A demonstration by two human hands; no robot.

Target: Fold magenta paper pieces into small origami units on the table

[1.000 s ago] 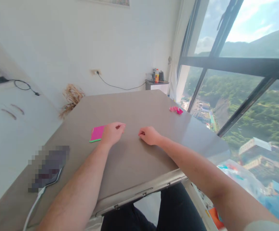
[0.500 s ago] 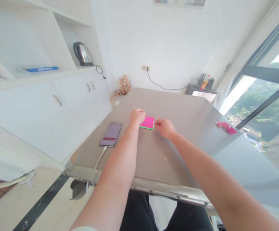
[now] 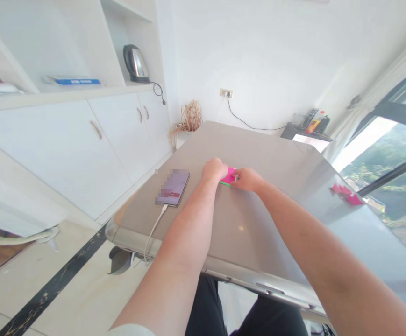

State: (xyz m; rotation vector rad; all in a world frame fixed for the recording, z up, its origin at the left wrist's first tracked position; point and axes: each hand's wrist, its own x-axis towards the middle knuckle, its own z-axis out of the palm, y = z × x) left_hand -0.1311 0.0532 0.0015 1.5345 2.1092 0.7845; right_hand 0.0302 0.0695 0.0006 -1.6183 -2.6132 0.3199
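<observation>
A small flat stack of coloured square paper (image 3: pixel 228 176), bright pink on top with green showing at its near edge, lies on the grey-brown table between my two hands. My left hand (image 3: pixel 214 169) is closed on its left side, covering that part. At the right edge, my right hand (image 3: pixel 248 179) has its fingers and thumb pinched on the paper. How many sheets the right fingers hold I cannot make out.
A phone (image 3: pixel 174 187) with a white charging cable (image 3: pixel 155 224) lies left of my left forearm. Crumpled pink paper pieces (image 3: pixel 346 193) rest near the table's right edge by the window. A kettle (image 3: pixel 137 64) stands on the shelf, and dried plants (image 3: pixel 189 117) are behind the table.
My view has turned left. My right hand has come from apart on the bare table to the stack's right edge. My left hand stays on the left side of the stack.
</observation>
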